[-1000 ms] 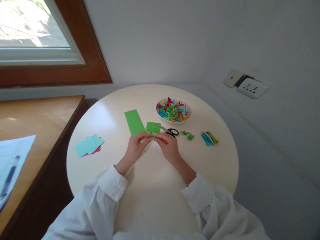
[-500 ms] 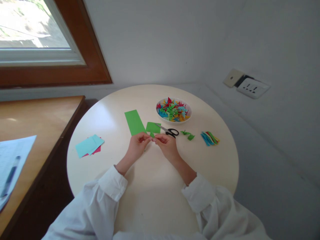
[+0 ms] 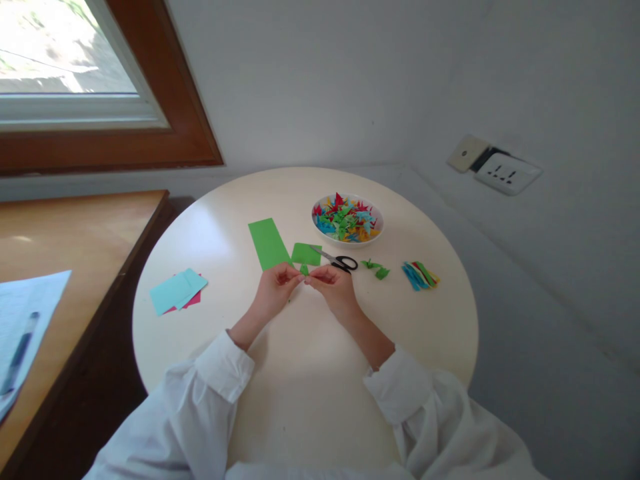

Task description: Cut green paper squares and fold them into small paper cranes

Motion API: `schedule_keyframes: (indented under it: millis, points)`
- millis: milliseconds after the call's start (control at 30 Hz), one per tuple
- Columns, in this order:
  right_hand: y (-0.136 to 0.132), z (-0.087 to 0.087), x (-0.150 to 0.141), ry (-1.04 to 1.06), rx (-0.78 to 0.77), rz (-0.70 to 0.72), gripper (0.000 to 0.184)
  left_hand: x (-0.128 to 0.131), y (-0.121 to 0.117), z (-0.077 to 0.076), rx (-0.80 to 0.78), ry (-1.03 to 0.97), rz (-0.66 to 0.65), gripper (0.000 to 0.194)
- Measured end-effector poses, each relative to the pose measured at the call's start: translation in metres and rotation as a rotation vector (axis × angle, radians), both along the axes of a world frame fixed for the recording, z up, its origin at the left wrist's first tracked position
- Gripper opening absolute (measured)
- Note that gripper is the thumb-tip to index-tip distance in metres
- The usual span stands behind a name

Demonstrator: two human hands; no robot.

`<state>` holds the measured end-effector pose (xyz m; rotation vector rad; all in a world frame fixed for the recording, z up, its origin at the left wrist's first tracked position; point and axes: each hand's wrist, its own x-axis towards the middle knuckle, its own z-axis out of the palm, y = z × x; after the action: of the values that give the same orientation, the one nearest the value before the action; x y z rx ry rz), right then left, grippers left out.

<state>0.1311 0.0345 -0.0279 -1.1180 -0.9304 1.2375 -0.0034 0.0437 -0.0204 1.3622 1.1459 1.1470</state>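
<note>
A small folded piece of green paper (image 3: 304, 269) is pinched between my left hand (image 3: 275, 288) and my right hand (image 3: 334, 287) above the round table. Both hands are closed on it at the fingertips, which hide part of its shape. Just beyond them lie a green paper sheet (image 3: 269, 241) and a smaller green paper piece (image 3: 306, 254). The scissors (image 3: 345, 263) rest beside my right hand, their tip over the small piece. To their right sit folded green paper cranes (image 3: 376, 268).
A white bowl (image 3: 348, 244) of colourful paper cranes stands at the back. Paper strips (image 3: 420, 275) lie at the right, light-blue sheets (image 3: 175, 292) over red ones at the left. The round white table (image 3: 300, 400) adjoins a wooden desk (image 3: 100, 227) holding a pen (image 3: 20, 353) on paper.
The view has shifted very slightly. Both hands keep their pinch on the green paper, with hardly any movement.
</note>
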Motion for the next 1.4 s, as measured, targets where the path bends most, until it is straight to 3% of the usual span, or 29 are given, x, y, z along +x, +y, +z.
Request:
schedule_keyframes:
  millis: [400, 967, 1400]
  points:
    - [0.002, -0.005, 0.000, 0.012, 0.049, 0.018, 0.020, -0.001, 0.000, 0.009, -0.050, -0.035, -0.052, 0.032]
    - [0.001, -0.003, -0.002, 0.056, 0.059, 0.159, 0.016, -0.005, 0.001, 0.013, -0.101, -0.052, -0.104, 0.023]
    - [0.000, -0.003, -0.004, 0.054, 0.049, 0.167, 0.020, -0.003, 0.001, 0.010, -0.147, -0.218, -0.072, 0.020]
